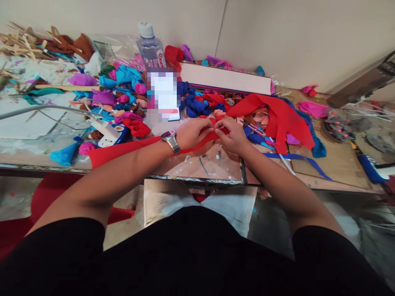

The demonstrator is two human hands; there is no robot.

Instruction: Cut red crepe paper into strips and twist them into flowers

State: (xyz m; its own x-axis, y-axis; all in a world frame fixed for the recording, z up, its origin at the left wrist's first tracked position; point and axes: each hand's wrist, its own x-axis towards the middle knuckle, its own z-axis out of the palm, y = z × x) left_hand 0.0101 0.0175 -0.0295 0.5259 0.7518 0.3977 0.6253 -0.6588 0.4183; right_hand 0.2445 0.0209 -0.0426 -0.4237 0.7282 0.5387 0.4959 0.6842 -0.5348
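My left hand (191, 133) and my right hand (233, 135) meet above the front of the table, fingertips pinched together. Between them they grip a long red strip (123, 151) of thin cloth or crepe paper, which trails off to the left under my left forearm. The exact folds at the fingertips are partly hidden. Just behind the hands lies a heap of dark blue rolled pieces (197, 105). To the right of my right hand, a wider red sheet (273, 113) drapes over scraps near a pair of pink-handled scissors (254, 127).
A phone (165, 94) leans by a clear bottle (150, 47). On the left are a power strip (112, 137) with a cable, coloured rosettes (123, 76) and wooden sticks (26, 43). A pincushion (336, 127) and a blue ribbon (308, 160) lie at right.
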